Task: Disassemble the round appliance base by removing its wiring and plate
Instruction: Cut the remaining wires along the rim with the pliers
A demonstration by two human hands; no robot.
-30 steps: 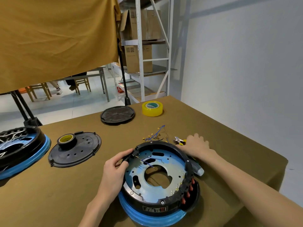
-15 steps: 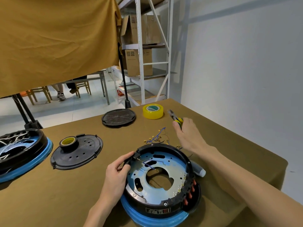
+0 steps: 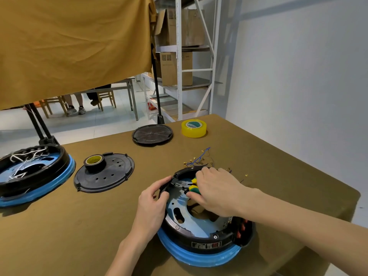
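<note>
Round base [image 3: 201, 234], black-walled with a blue ring beneath, lying open side up on the brown-covered table [image 3: 59, 236]. All positions are given relative to this base.

Inside the base: a pale blue metal plate [image 3: 179, 208] with a large central opening and several slots. Its far part is hidden by the right hand.

Left hand [image 3: 151, 204]: at the base's left rim, fingers curled over the black wall with the thumb on the outside, gripping the rim.

Right hand [image 3: 217, 193]: over the far inner part of the base, closed around pliers [image 3: 192, 185] with yellow-and-green handles. Only the handles show; the tool's tip, and what it touches, cannot be made out.

Just beyond the base's far rim: loose wires [image 3: 199, 159], blue and dark, with small brass terminals scattered on the cloth.

Left of the base, apart from it: a flat black cover [image 3: 111, 176] with holes, carrying a dark tape roll [image 3: 94, 162] with a yellow core.

Farther left, at the table edge: a second base [image 3: 33, 174] of the same kind, with white wires inside.

Beyond the base, well apart: a smaller black disc [image 3: 152, 134] and, to its right, a roll of yellow tape [image 3: 193, 128].
</note>
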